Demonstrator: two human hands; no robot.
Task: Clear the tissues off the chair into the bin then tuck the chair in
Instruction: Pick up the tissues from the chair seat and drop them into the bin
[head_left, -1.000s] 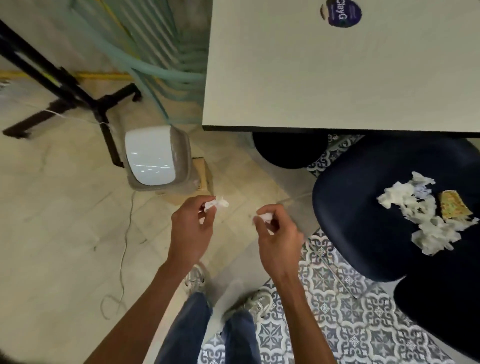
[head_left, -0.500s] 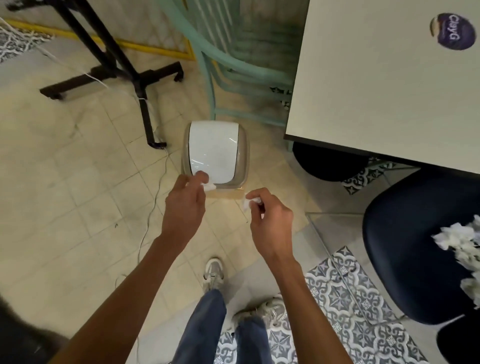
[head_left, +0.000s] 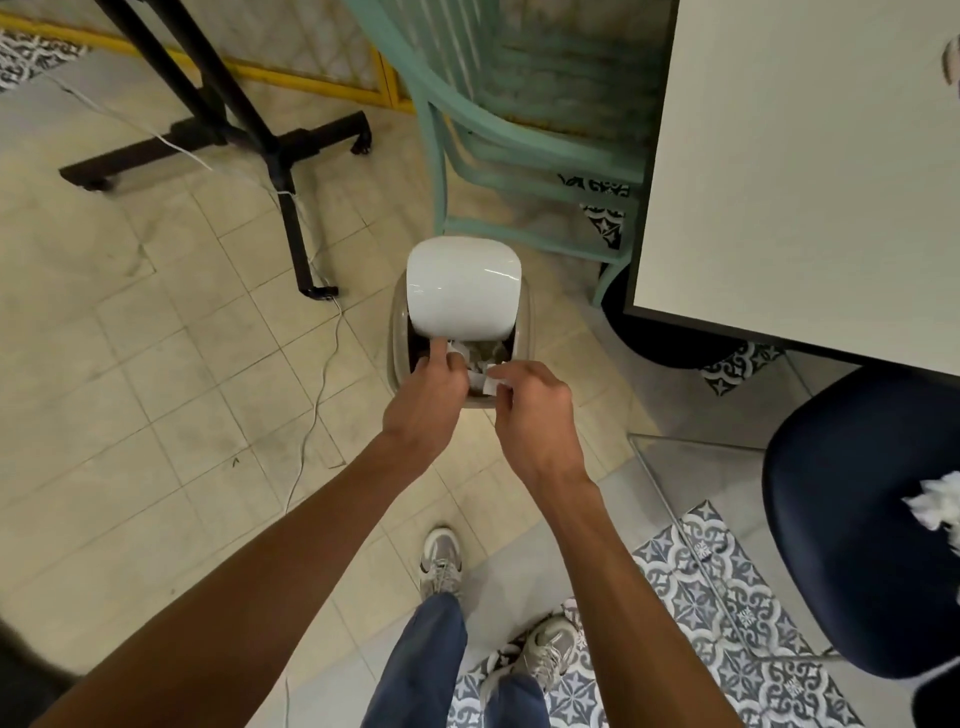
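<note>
Low on the right, the chair (head_left: 857, 545) carries a clump of tissues (head_left: 935, 512), cut off by the frame's edge, so they cannot be counted. Ahead of the feet both hands meet at the bin (head_left: 397, 338). The right hand (head_left: 537, 415) has thumb and fingers (head_left: 511, 371) clamped on one scrap (head_left: 492, 383), held just over the near rim, with the open gap directly ahead and below. The left hand (head_left: 428, 397) presses a straight index finger on the near edge of the lid (head_left: 462, 286), tipping it inward. A white bit (head_left: 457, 358) shows beside that finger. Whether the fingers grip it or it lies in the bin, I cannot tell.

The gap runs left to right under the lid, with crumpled paper inside. The drop likely needs only a short push forward by the right hand, which is the nearer one. Counted: two hands, one bin, one lid, one scrap surely held, one chair to tuck. Beyond stand the counter (head_left: 805, 182) and a green chair (head_left: 519, 150).
</note>
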